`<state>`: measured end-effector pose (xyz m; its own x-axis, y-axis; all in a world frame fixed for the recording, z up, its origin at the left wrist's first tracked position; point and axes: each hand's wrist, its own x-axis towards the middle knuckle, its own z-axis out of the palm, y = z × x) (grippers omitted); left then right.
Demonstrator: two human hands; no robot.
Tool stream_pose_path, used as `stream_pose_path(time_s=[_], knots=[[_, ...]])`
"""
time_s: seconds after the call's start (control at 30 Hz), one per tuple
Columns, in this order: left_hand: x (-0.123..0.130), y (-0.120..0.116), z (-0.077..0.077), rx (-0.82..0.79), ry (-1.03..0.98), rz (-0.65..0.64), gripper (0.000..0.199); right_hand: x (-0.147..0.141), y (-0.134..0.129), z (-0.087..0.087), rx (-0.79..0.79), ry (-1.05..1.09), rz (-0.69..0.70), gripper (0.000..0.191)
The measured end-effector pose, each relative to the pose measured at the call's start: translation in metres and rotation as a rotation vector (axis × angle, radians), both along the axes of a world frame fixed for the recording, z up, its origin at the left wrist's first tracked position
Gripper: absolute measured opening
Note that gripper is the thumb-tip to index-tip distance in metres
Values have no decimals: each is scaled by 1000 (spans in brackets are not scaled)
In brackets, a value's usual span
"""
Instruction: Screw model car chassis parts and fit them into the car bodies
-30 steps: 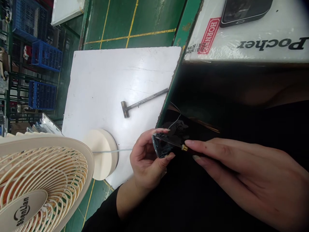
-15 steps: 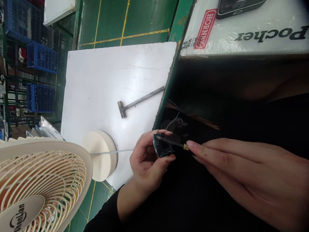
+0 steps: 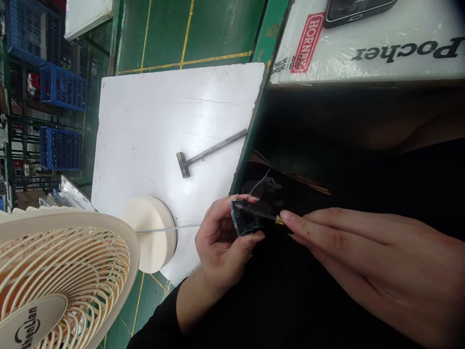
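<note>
My left hand [image 3: 221, 242] grips a small dark phone housing [image 3: 246, 219] with a bluish metal rim, its fingers and thumb around the edges. A slim screwdriver with a brass collar [image 3: 259, 212] lies across the housing, its tip at the housing's far edge. My right hand [image 3: 363, 257] comes in from the right, and its fingertips pinch the screwdriver's dark end just behind the collar. The screwdriver's handle is hard to make out against my dark clothing.
A T-shaped metal tool [image 3: 207, 154] lies on a white board [image 3: 163, 111]. A cream fan [image 3: 61, 276] and its round base [image 3: 150, 234] stand near my left hand, with a cable running from the base. A printed box [image 3: 366, 43] sits beyond a green bench edge [image 3: 254, 126].
The housing has turned in my left hand, showing its open frame instead of dark glass. The screwdriver now lies across it. The view has drifted slightly, and the last half second shows little change.
</note>
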<state>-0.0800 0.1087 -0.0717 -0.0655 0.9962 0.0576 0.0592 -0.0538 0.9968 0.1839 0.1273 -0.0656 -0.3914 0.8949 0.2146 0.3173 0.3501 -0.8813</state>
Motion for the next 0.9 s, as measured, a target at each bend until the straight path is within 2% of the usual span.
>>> stream_pose_path(time_s=[0.2, 0.37, 0.67, 0.8, 0.9], knots=[[1, -1, -1, -6, 12, 26, 57, -4, 10, 5, -103, 33, 41, 61], [0, 1, 0, 5, -22, 3, 58, -3, 9, 4, -15, 31, 72, 66], [0, 5, 0, 59, 39, -1, 58, -5, 15, 0, 78, 39, 43, 46], [5, 8, 0, 144, 70, 67, 59, -8, 8, 1, 173, -56, 4, 37], [7, 9, 0, 228, 131, 113, 61, -18, -5, 8, 150, -72, -85, 46]])
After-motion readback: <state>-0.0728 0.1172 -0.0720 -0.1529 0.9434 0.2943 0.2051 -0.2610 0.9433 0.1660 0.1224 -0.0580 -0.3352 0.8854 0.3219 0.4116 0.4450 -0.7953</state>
